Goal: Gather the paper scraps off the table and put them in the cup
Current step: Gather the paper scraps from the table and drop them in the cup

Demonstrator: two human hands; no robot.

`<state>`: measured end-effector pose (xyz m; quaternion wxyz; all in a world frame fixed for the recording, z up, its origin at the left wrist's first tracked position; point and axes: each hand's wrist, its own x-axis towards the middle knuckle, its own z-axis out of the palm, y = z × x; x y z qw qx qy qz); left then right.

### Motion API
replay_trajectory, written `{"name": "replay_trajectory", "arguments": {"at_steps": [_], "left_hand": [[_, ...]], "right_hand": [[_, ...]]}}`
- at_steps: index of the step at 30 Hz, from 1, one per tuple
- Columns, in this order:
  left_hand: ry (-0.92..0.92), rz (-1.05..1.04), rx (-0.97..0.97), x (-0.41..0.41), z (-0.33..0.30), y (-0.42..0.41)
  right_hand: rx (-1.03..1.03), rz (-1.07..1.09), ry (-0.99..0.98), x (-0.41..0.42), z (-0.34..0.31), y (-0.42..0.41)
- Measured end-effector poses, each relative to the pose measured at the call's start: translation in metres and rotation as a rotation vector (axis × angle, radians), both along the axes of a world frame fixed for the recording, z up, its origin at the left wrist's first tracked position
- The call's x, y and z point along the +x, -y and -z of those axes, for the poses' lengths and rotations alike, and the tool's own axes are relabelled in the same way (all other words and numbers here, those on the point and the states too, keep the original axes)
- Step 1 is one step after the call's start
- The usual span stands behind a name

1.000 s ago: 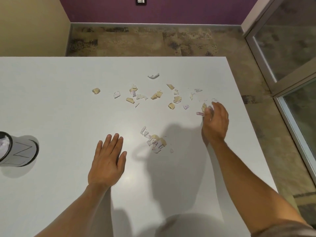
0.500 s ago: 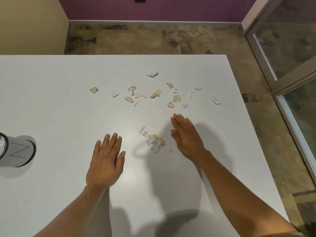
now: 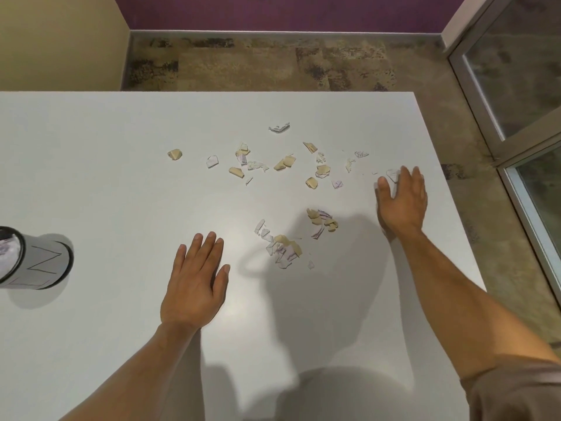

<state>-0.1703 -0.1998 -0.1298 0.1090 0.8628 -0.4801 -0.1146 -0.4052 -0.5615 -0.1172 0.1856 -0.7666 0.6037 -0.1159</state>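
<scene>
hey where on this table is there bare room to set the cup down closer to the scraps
Bare table lies between the cup and the left hand, and along the far left beyond the tan scrap. The near edge between the forearms is bare too. It is crowded from the far scatter to the near pile, and by the right hand.

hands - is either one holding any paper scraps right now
Neither holds anything. The left hand lies flat on the table; the right hand is open beside one white scrap.
</scene>
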Motion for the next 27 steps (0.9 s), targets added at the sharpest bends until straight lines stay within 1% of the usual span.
{"name": "replay_trajectory", "arguments": {"at_steps": [3, 6, 10, 14, 18, 20, 22, 24, 25, 27], "left_hand": [[-0.007, 0.003, -0.005, 0.000, 0.001, 0.000], [-0.011, 0.003, -0.001, 0.000, 0.001, 0.000], [-0.016, 0.002, -0.005, 0.001, 0.001, 0.000], [-0.023, 0.005, -0.006, 0.001, 0.001, 0.000], [-0.037, 0.008, -0.007, 0.001, 0.000, 0.000], [-0.052, 0.007, -0.005, 0.001, -0.003, 0.001], [-0.070, 0.013, -0.016, 0.000, -0.008, 0.001], [-0.094, 0.007, -0.041, -0.001, -0.012, 0.002], [-0.127, -0.009, -0.054, -0.002, -0.014, 0.003], [-0.231, -0.028, -0.070, -0.002, -0.018, 0.012]], "right_hand": [[0.107, -0.098, -0.062, 0.002, 0.010, 0.003], [0.083, -0.236, -0.035, 0.014, 0.016, -0.019], [0.022, -0.432, 0.010, 0.037, 0.013, -0.067], [0.059, -0.620, 0.037, 0.055, 0.010, -0.123], [0.088, -0.736, 0.079, 0.061, 0.007, -0.158], [0.144, -0.727, 0.156, 0.057, 0.004, -0.166], [0.184, -0.618, 0.191, 0.048, 0.001, -0.166], [0.184, -0.488, 0.161, 0.039, -0.002, -0.160], [0.196, -0.463, 0.134, 0.036, -0.003, -0.156], [0.241, -0.515, 0.082, 0.036, -0.006, -0.152]]}}
